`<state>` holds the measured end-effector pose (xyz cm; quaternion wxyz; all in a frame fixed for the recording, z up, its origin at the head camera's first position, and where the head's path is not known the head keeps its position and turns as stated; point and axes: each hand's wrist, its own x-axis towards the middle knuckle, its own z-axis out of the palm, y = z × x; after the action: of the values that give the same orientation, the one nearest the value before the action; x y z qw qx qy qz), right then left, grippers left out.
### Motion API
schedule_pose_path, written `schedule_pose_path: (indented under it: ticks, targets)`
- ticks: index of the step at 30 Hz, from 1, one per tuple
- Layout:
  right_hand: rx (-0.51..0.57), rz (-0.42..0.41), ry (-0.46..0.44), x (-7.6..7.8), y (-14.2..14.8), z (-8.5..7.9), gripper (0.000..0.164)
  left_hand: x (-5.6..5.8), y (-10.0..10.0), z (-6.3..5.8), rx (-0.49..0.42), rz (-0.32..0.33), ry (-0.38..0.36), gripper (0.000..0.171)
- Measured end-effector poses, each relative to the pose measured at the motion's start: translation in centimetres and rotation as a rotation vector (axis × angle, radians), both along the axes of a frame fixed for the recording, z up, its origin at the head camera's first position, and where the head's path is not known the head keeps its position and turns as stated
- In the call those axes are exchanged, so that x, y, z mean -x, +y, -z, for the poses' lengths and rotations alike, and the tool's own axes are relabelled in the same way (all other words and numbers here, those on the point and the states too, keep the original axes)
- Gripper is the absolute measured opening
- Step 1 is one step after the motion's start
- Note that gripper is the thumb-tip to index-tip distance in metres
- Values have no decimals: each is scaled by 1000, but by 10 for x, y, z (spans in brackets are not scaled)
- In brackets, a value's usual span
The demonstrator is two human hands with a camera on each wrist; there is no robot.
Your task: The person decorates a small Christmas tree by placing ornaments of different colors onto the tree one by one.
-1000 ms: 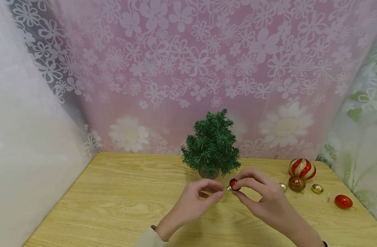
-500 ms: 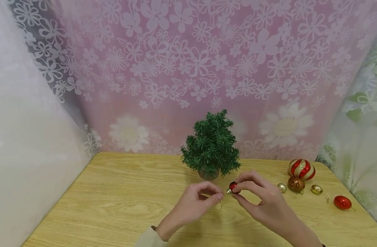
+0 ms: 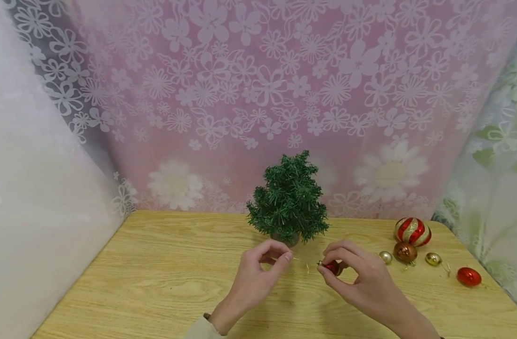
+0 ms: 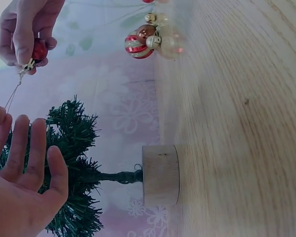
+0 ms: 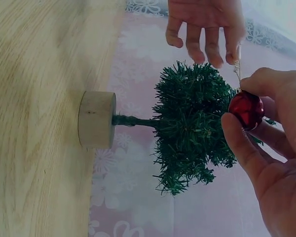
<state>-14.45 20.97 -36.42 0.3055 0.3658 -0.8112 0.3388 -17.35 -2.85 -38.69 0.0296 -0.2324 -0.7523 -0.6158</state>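
Observation:
My right hand (image 3: 362, 280) pinches a small shiny red Christmas bauble (image 5: 246, 109) between thumb and fingers. The bauble's gold cap (image 4: 28, 66) points toward my left hand (image 3: 256, 275). From that cap a thin gold hanging string (image 4: 13, 95) runs across the gap, and my left thumb and forefinger pinch its far end. In the left wrist view the other left fingers are spread. Just beyond both hands stands a small green artificial Christmas tree (image 3: 287, 197) on a round wooden base (image 5: 97, 120).
On the right of the wooden table (image 3: 165, 278) lie a red-and-gold striped bauble (image 3: 413, 231), a brown one (image 3: 405, 252), a pale gold one (image 3: 385, 257), a gold one (image 3: 433, 258) and a red one (image 3: 468, 277). A pink floral curtain (image 3: 241, 94) hangs behind.
The left hand has moved left, away from the right hand, drawing the gold string out. In the right fingers the red bauble has shifted slightly down and right.

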Motion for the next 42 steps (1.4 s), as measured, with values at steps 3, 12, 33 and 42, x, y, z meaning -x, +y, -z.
schedule_pose_path:
  ticks: [3,12,33,42]
  targets:
    - [12,-17,-43,0,-1,3,12,0,0,1,-3,-15,83,8]
    - [17,17,-20,1,-9,6,37,0,3,4,19,-41,355,6]
    - [-32,52,-17,1,-16,3,44,-1,-2,3,112,-81,377,7]
    - [-3,56,-32,1,-19,3,9,-1,-4,1,77,-91,282,4]
